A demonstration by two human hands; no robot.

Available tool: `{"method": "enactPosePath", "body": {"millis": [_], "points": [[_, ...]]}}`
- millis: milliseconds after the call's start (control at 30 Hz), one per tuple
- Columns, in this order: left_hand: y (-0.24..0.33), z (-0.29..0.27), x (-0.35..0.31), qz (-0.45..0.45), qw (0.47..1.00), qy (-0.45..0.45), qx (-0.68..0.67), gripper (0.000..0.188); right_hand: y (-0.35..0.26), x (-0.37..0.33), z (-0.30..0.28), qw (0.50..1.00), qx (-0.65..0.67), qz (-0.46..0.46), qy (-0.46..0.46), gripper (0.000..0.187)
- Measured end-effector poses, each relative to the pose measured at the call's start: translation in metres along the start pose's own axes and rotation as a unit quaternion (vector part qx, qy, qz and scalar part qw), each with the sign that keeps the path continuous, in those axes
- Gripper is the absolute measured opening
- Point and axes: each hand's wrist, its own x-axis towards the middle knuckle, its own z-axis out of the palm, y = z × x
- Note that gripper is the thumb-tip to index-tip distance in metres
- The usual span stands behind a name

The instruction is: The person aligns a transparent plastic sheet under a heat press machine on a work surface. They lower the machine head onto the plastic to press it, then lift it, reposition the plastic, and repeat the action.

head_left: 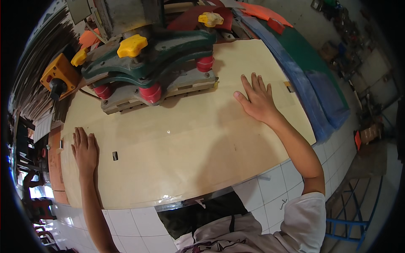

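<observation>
A large pale yellow sheet (185, 156) covers the work table in front of me. On its left end my left hand (85, 152) lies flat, fingers extended and close together. My right hand (258, 101) rests on the sheet's right part, fingers spread and thumb apart; neither hand holds anything. Between them, toward the back, stands a green press head (168, 55) with yellow star knobs (132, 45) and red bushings (150, 92). Its grey lower plate (177, 86) sits over the sheet; whether it touches cannot be seen. A small dark rectangle (115, 156) shows on the sheet near my left hand.
A yellow control box (60, 76) with a black knob is left of the press. Stacked sheets (40, 80) rise at the far left. Blue plastic sheeting (318, 105) lies along the right edge. A blue metal frame (354, 206) stands on the floor at lower right.
</observation>
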Motion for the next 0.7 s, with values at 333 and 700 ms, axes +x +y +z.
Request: {"method": "enactPosePath", "body": {"millis": [333, 700], "points": [[-0.002, 0.003, -0.002, 0.075, 0.993, 0.09, -0.02, 0.064, 0.001, 0.004, 0.011, 1.0, 0.003, -0.012, 0.028, 0.074], [0.0, -0.014, -0.015, 0.018, 0.996, 0.061, -0.058, 0.074, -0.013, 0.003, -0.001, 1.0, -0.006, -0.004, 0.001, 0.074]]}}
